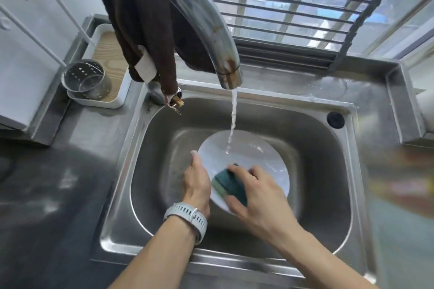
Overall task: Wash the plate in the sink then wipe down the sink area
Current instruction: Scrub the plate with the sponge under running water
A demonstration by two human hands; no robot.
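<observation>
A white plate [253, 159] is held tilted inside the steel sink [324, 171]. My left hand [197, 183] grips the plate's left rim, thumb along the edge; a white watch sits on that wrist. My right hand [258, 197] holds a green sponge [231, 184] pressed on the plate's near part. Water runs from the curved tap [211, 26] onto the plate's upper area.
A dark brown cloth [141, 14] hangs over the tap. A perforated steel cup [87, 80] stands in a white tray [122, 94] at the back left. The wet steel counter [58, 195] spreads left; a blurred object [404, 178] lies at the right. A barred window [293, 2] is behind.
</observation>
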